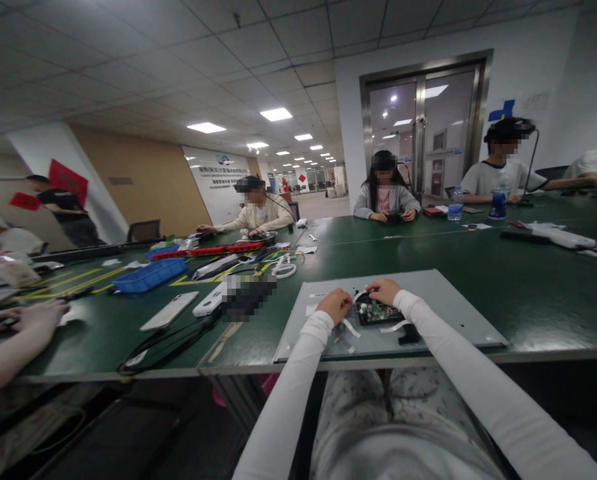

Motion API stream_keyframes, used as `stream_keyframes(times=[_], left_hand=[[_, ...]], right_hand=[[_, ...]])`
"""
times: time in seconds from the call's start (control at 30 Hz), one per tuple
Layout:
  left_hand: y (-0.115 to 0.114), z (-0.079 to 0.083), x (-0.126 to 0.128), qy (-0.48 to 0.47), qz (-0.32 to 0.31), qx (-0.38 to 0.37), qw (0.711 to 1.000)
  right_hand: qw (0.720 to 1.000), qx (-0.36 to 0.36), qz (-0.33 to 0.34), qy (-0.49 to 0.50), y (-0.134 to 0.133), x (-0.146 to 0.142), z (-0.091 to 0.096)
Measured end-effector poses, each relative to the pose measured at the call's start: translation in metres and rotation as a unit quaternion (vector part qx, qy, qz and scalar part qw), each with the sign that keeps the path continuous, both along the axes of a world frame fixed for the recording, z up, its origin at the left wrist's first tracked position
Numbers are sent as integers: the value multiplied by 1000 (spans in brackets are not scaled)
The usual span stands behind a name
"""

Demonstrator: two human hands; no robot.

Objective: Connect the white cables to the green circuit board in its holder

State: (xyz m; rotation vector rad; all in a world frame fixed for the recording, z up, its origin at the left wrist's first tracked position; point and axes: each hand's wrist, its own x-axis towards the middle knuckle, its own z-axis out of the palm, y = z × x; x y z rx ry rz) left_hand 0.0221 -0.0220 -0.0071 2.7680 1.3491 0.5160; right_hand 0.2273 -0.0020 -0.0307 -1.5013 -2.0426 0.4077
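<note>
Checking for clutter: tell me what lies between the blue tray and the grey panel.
In the head view, a white phone, a white device and black cables lie on the green table between blue tray and grey panel.

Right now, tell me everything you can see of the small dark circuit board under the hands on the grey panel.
The small dark circuit board is roughly rectangular, with green patches and tiny parts too small to name. It lies flat on the grey metal panel at the near edge of the green table. White flat ribbon strips run out from its sides. The right hand rests on its far edge; the left hand sits at its left end.
</note>
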Motion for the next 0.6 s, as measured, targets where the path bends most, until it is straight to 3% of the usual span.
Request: stream_keyframes(times=[0.6], left_hand=[[1, -1, -1, -12, -8, 2, 1000]], right_hand=[[999, 10, 37, -7, -4, -3, 3]])
